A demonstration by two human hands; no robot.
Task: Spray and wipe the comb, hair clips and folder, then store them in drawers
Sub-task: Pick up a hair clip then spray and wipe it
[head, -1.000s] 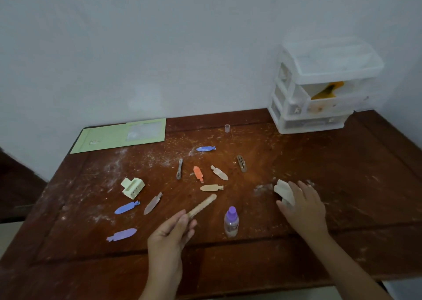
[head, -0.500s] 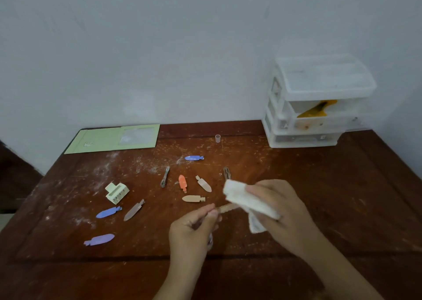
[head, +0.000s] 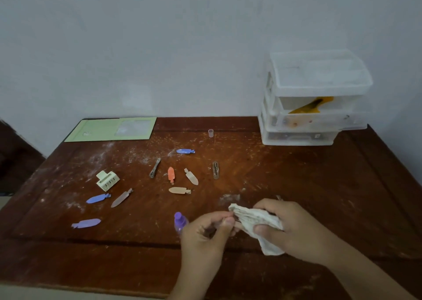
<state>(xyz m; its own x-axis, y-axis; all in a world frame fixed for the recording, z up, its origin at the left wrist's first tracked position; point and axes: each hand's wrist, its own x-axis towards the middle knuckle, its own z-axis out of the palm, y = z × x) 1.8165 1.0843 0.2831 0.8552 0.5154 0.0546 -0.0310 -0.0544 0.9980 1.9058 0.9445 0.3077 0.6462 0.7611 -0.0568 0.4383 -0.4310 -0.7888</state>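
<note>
- The hair clip being cleaned is almost wholly hidden: it sits between the 2 hands, its near end pinched by the left hand (head: pixel 209 229) and the rest wrapped inside the white cloth (head: pixel 255 219); only a sliver shows at the pinch, so its colour and exact outline cannot be told.
- Its long axis seems to run left to right, from the left fingertips into the cloth, roughly level with the front edge of the desk (head: pixel 319 185).
- The right hand (head: pixel 294 229) is curled round the cloth, thumb underneath, squeezing it about the clip; the left hand's thumb and forefinger are pressed together on the clip's end.
- Judged from this, the wiping stroke is a pull of the cloth rightward along that axis while the left hand anchors the end.
- The purple-capped spray bottle (head: pixel 179 223) stands just beside the left hand, touching or nearly so, on its far-left side.
- The other clips lie further out, up and left of the hands: a beige clip (head: pixel 179 190) is nearest, then an orange clip (head: pixel 171 174), with 3 blue-purple ones well apart to the left.
- The left hand is nearer to all of these.
- The drawer unit (head: pixel 315 107) stands at the back right, on the right hand's side; the green folder (head: pixel 100 130) lies at the back left.
</note>
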